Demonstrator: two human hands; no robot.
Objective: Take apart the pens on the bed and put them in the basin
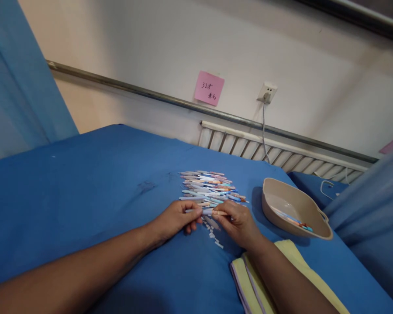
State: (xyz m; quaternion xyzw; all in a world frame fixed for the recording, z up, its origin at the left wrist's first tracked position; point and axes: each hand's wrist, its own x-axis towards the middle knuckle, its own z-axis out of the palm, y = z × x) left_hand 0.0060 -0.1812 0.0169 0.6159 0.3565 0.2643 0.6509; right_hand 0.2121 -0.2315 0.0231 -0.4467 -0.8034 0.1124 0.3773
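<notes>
A pile of several pastel pens [209, 186] lies on the blue table cover [94, 196]. My left hand [178, 219] is closed in a pinch on one end of a pale pen [207, 211] held just in front of the pile. My right hand [237, 221] pinches the other end of the same pen. The two hands face each other, almost touching. Several small white bits [213, 237] lie on the cloth under and between the hands.
A beige oval basin [293, 209] with a few pens inside stands to the right of the pile. A yellow folded cloth [249, 279] lies under my right forearm. Behind are a radiator [249, 146], a wall socket with a cable [267, 93] and a pink note [208, 88].
</notes>
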